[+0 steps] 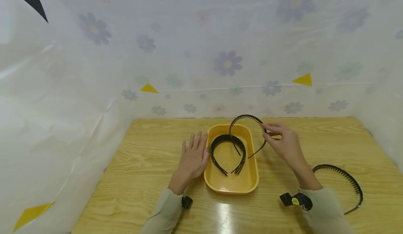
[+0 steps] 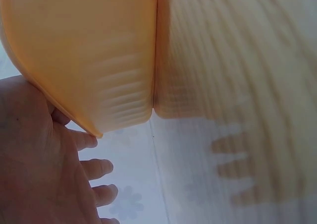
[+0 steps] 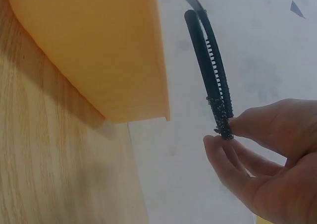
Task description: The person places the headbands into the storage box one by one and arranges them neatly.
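A black toothed headband (image 1: pixel 246 116) is pinched at its side between the thumb and fingers of my right hand (image 1: pixel 284 141), held up over the far right part of a yellow tray (image 1: pixel 231 189). The right wrist view shows this headband (image 3: pixel 205 60) edge-on, with small sparkly bits near my fingertips. Several more black headbands (image 1: pixel 227 137) lie bunched together inside the tray. My left hand (image 1: pixel 192 158) rests with straight, spread fingers against the tray's left rim. In the left wrist view that hand (image 2: pixel 44 154) touches the tray's outer wall (image 2: pixel 114 60).
Another black toothed headband (image 1: pixel 354 181) lies on the wooden table (image 1: pixel 141 171) at the right, partly hidden by my right forearm. A pale flowered sheet (image 1: pixel 189 52) hangs behind the table and down both sides. Black cameras are strapped to both wrists.
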